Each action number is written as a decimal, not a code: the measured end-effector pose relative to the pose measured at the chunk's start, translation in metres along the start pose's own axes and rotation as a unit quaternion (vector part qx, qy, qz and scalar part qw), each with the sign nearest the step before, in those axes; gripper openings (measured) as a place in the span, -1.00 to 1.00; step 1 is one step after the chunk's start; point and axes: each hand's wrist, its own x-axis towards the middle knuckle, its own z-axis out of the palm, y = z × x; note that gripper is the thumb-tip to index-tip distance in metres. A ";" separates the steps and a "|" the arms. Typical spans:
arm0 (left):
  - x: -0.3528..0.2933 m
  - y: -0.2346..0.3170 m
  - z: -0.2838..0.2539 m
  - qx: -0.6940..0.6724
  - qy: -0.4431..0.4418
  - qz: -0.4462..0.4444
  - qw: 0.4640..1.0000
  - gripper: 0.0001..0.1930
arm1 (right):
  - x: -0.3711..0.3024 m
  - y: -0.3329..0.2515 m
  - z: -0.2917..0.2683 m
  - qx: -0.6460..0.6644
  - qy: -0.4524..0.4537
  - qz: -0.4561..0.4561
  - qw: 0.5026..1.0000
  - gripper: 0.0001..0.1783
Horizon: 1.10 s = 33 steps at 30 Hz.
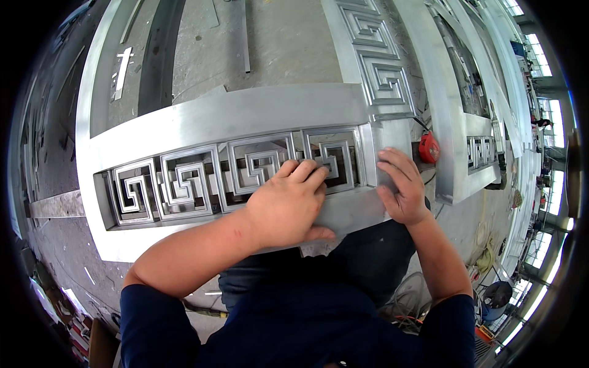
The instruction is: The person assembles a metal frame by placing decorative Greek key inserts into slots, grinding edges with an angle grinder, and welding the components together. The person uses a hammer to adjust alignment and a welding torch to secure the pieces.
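A large silver metal frame lies in front of me, its near end close to my lap. Set into its near opening is a row of square-spiral fretwork panels. My left hand grips the near rail at the rightmost panels, its fingers bent over the fretwork and its thumb on the rail; the fingertips are partly hidden. At the frame's right corner, my right hand rests with fingers apart, touching the metal surface and holding nothing. More fretwork runs up the right side of the frame.
Just right of my right hand is a red tape measure. A second metal frame stands beyond it. Metal strips lie within the frame's far opening. Cables and a dark round fan-like object are at the lower right.
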 end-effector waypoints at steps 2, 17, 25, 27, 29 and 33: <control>0.000 -0.001 0.000 -0.003 0.005 0.008 1.000 -0.18 | 0.006 0.002 0.005 -0.012 0.051 0.018 0.998 -0.67; -0.004 -0.008 0.008 -0.019 0.012 0.032 0.999 -0.22 | 0.104 -0.019 0.034 -0.312 -0.084 -0.048 0.945 -0.46; -0.003 -0.009 0.007 -0.021 0.008 0.033 0.999 -0.23 | 0.123 -0.018 0.031 -0.330 -0.155 -0.052 0.930 -0.03; -0.003 -0.008 0.007 -0.021 0.008 0.035 0.999 -0.23 | 0.123 -0.019 0.031 -0.326 -0.164 -0.046 0.930 -0.03; -0.002 -0.009 0.007 -0.022 0.005 0.034 0.999 -0.23 | 0.121 -0.020 0.031 -0.327 -0.175 -0.032 0.928 -0.05; -0.002 -0.009 0.006 -0.031 -0.001 0.030 0.999 -0.24 | 0.119 -0.012 0.025 -0.307 -0.141 -0.075 0.938 -0.10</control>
